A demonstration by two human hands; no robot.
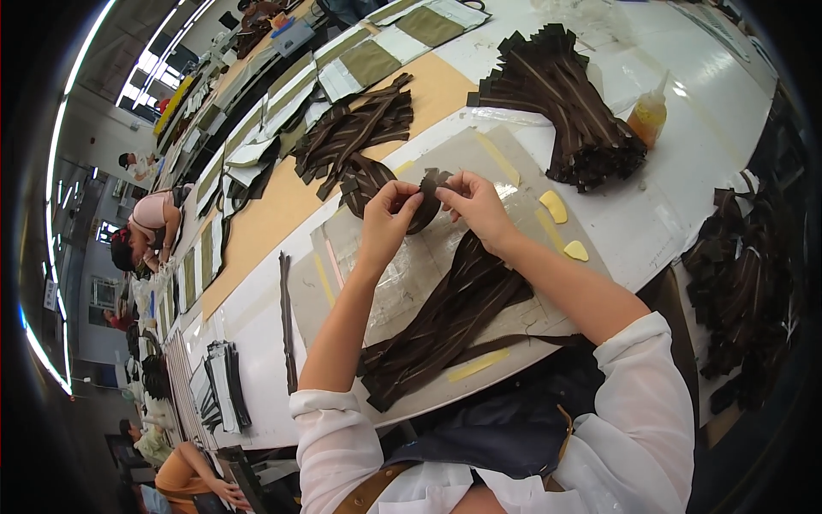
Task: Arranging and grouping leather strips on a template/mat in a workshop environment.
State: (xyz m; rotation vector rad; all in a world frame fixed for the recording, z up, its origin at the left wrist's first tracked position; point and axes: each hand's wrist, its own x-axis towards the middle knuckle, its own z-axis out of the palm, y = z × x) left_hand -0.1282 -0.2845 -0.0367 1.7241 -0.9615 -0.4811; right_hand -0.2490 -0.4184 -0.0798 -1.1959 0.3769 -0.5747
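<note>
Near the centre of the frame, a dark brown zipper strip [434, 179] is held above a grey work board [471, 154], its tabbed end gripped between thumb and fingertips of both the left hand [392, 212] and the right hand [481, 210]. The two pinches are set close together, presumably so that the short end can be controlled precisely, while a dark length curves down between the hands. Below them, a bundle of zipper strips [445, 321] is laid slantwise across the board, probably for easy reach. A looser pile of strips [364, 124] is seen at upper centre, a fanned stack of strips [565, 103] at upper right, and a heap of strips [745, 274] at the right edge. Yellow tape [499, 158] is stuck along the board, perhaps as an anchor or guide, and pale yellow chalk-like pieces [554, 206] are placed beside the right forearm. At upper right, amber liquid is contained in a clear squeeze bottle [647, 117], its pointed nozzle directed upward; what the liquid is cannot be told.
</note>
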